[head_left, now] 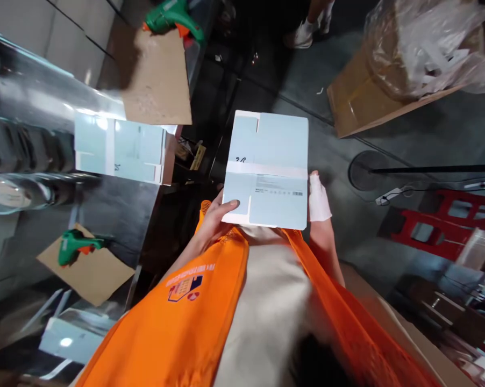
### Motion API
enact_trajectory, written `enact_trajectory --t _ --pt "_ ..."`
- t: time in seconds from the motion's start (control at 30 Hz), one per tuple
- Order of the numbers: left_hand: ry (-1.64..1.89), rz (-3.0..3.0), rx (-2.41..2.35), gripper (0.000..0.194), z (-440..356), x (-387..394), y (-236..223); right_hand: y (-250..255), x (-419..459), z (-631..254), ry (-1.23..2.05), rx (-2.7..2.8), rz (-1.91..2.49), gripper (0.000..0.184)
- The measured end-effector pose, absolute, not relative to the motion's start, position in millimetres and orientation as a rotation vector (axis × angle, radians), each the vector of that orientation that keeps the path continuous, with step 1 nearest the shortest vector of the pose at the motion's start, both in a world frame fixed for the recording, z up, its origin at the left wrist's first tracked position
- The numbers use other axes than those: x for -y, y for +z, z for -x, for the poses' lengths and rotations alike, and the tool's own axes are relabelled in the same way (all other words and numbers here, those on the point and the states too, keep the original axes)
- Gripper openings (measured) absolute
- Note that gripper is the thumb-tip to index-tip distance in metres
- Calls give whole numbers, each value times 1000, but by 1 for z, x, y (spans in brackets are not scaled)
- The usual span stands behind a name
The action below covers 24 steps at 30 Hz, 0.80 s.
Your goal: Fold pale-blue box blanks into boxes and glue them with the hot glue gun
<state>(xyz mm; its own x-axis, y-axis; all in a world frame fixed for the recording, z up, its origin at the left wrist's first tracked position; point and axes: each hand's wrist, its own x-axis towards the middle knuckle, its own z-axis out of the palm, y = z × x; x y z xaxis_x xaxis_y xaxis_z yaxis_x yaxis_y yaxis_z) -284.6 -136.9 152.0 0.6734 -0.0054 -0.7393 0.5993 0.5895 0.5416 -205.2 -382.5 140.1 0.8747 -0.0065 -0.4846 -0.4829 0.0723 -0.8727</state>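
Note:
In front of my chest is a bundle of flat, light-blue cardboard box blanks (280, 140), with a white paper band (266, 170) round its middle. Printed text and a barcode show below the band, and a handwritten mark sits above it. My left hand (220, 215) grips the lower left edge, its thumb on top and its other fingers mostly hidden underneath. At the right edge, my right hand (319, 199) wears a white covering and holds the bundle's side; its fingers are largely out of sight.
Another banded light-blue bundle (135, 145) lies on the table at left, near a cardboard sheet (159, 80). Green glue guns (173, 16) rest on cardboard. A carton (357, 105) with clear plastic, a round-based stand (365, 171) and red plastic pieces (436, 231) are at right. Another person's shoes (302, 35) show ahead.

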Motion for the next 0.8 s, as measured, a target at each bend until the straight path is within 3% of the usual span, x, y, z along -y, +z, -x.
enact_trajectory --t 0.3,0.5,0.63,0.8 --pt "-355 -987 -669 84 295 128 151 119 374 207 361 -407 1278 48" --pt "-299 -975 -469 109 259 115 133 102 372 217 221 -374 1335 54" --pt "-386 -1045 -517 91 243 123 133 96 380 220 251 -280 1607 60" --pt "-353 -1019 -687 77 245 141 138 96 366 207 -4 -23 2093 94"
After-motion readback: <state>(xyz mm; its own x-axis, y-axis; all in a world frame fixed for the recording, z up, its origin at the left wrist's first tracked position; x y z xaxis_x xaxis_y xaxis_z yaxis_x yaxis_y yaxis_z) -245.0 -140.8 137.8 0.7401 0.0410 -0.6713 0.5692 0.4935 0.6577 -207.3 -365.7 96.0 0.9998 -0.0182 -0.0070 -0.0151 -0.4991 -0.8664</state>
